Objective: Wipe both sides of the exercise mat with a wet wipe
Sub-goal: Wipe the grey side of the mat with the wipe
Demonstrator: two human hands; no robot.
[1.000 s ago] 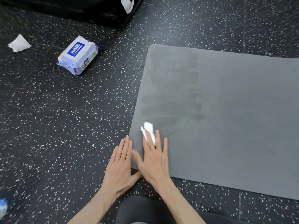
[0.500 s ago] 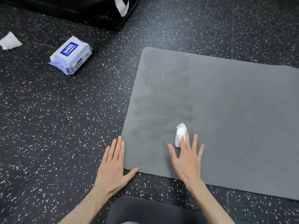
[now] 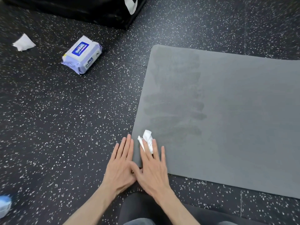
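A grey exercise mat (image 3: 235, 114) lies flat on the speckled black floor, with darker damp streaks along its left end. My right hand (image 3: 154, 169) lies flat on the mat's near left corner, fingers spread, pressing a crumpled white wet wipe (image 3: 146, 139) under its fingertips. My left hand (image 3: 121, 164) rests flat on the floor beside the mat's left edge, fingers together, its thumb touching the right hand.
A pale purple pack of wet wipes (image 3: 82, 55) lies on the floor at the upper left. A used white wipe (image 3: 24, 43) sits further left. A black padded block (image 3: 81, 8) stands at the top. My dark-clothed knee (image 3: 142, 208) is at the bottom.
My right hand slid the wipe rightward across the mat, then back left to the near corner beside my left hand. The left hand stayed on the floor at the mat's edge.
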